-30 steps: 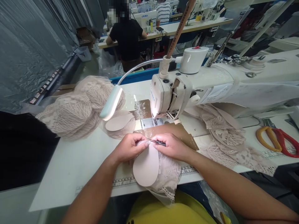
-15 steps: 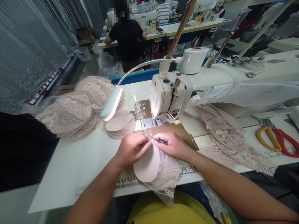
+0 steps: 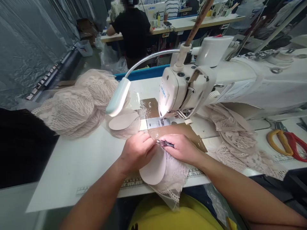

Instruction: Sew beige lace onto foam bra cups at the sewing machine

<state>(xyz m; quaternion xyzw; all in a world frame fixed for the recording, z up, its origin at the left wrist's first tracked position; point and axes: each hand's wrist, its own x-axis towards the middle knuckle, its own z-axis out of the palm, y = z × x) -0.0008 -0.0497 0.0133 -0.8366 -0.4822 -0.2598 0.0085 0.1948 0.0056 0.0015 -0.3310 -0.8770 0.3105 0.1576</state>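
In front of the sewing machine's needle, my left hand (image 3: 139,150) is closed, its fingertips pinching the upper end of a beige lace piece (image 3: 176,174). A smooth, pale oval pad (image 3: 154,169) lies on that lace and hangs toward the table's front edge. My right hand (image 3: 183,147) is closed around small dark thread snips (image 3: 166,143). Their tips point left and meet the left fingertips; whether a thread is between the blades is too small to tell. Just beyond both hands stands the white sewing machine head (image 3: 174,92), its needle area lit.
Lace cups (image 3: 72,102) are piled at the left, with another oval-padded piece (image 3: 123,120) beside them. More lace pieces (image 3: 236,134) lie right of the machine, near scissors with yellow and red handles (image 3: 279,142). A lamp (image 3: 118,97) arches over the table. Another person (image 3: 131,32) sits beyond.
The view has shifted a little, so the machine appears larger and farther right. My left hand has turned, its fingers curling more tightly by the snips' tips. My right hand still holds the snips.
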